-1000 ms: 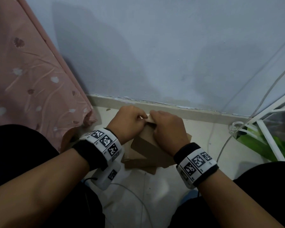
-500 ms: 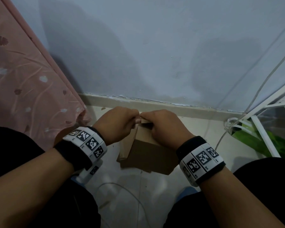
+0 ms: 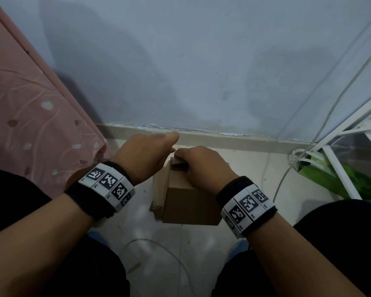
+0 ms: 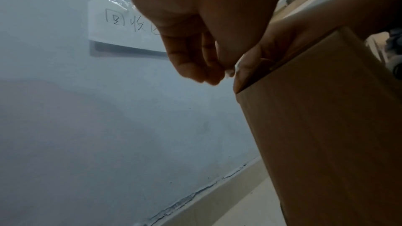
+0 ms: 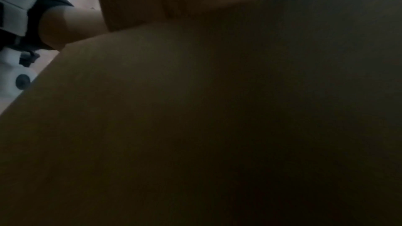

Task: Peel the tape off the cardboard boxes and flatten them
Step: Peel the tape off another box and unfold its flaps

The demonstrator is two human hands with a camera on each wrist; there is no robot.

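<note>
On the floor between the knees, the cardboard box [image 3: 189, 202] stands unflattened. At its top far edge the right hand [image 3: 204, 166] curls over a flap, while the left hand [image 4: 195, 44] pinches a small clear tape [image 4: 230, 72] end there. Peeling looks barely begun; flattening remains. Beyond is the wall [image 3: 201, 61].

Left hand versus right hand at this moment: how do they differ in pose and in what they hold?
The right hand lies on top of the cardboard box, fingers curled over its far top edge; the left hand is beside that corner, off the box. The right hand grips cardboard; the left hand's fingers are curled together, but whether they pinch any tape is unclear. Both wear marker-printed wristbands and meet at the same box corner.
</note>
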